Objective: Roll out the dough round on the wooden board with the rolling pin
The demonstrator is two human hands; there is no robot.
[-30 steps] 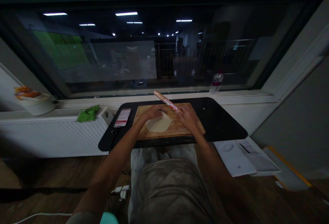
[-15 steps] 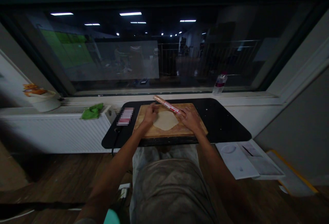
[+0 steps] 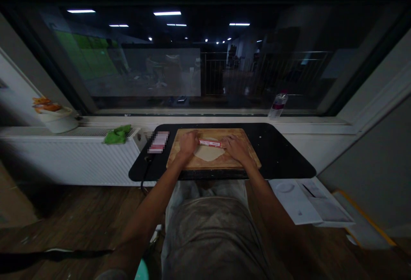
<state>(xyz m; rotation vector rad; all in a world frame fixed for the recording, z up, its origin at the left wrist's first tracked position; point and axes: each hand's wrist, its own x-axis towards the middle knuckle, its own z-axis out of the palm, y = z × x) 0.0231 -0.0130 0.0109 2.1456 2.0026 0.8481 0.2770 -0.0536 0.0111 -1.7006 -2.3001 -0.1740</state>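
Rolling pin (image 3: 210,143) lies across the far half of a pale round of dough (image 3: 208,154), its long axis running left to right, square to the person's forearms. Only its red-and-white middle stretch shows; both ends are covered. The left hand (image 3: 188,142) sits palm-down over the left end and the right hand (image 3: 234,146) palm-down over the right end, so the pin spans the gap between them and neither hand is clearly nearer to its middle. Whether the fingers wrap around the pin or lie flat along it cannot be told in this dim view.

The dough rests near the middle of a wooden board (image 3: 250,160), with its near edge showing just on the person's side of the pin. The board lies on a black counter (image 3: 282,160) set against the window sill. A small blurred card (image 3: 158,142) lies on the counter just left of the board, and a green cloth (image 3: 117,135) sits on the radiator further left.
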